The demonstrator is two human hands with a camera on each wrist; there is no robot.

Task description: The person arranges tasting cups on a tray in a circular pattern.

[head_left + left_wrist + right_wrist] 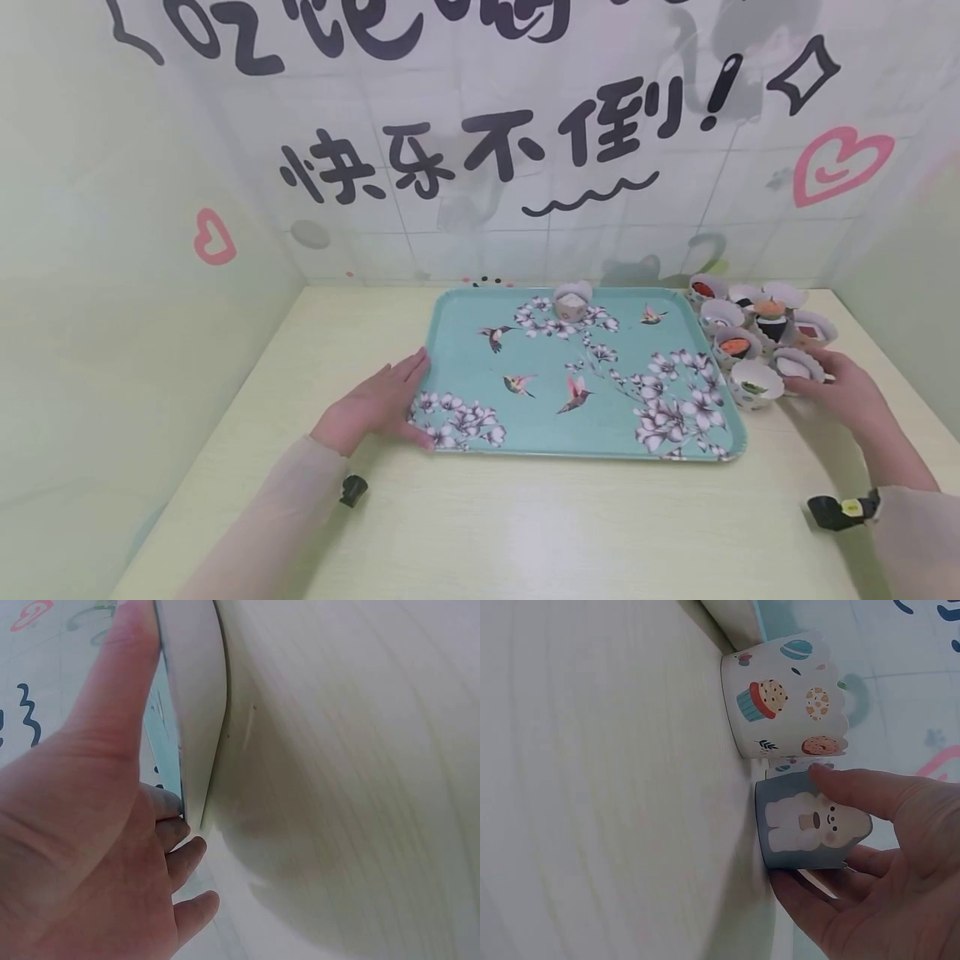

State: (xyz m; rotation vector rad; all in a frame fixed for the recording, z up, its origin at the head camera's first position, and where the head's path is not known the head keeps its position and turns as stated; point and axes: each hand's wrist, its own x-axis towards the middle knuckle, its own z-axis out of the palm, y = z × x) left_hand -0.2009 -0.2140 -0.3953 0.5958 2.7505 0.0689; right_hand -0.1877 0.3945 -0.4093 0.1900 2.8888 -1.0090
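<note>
Nearest the lens: beige sleeves (262,525), low over the pale surface (540,533). Next: blue floral tray (465,342), flat, just left of a tightly packed cup cluster (772,342). Left grip (375,404): fingers and thumb spread apart, laid against the left rim and front-left corner. Risk: tray slid or pivoted into the cluster, from uneven pressure there.

Right grip (847,392): clamped on the gray bear cup (802,825), thumb one side, fingers opposite. Location: front right of the cluster, right of the tray, upright; can't tell if lifted. Risk: crumpled wall, from too hard a squeeze on likely thin paper.

Cupcake-print cup (787,697) just beside the thumb. Could get dragged or tipped by a sideways pull; hardly any gap. Lone cup (572,310) at the tray's far edge: could slide or topple on any tray jolt. Smallest: orange topping (770,309) on a dark piece, probably loose. Could drop off after a knuckle bump.
</note>
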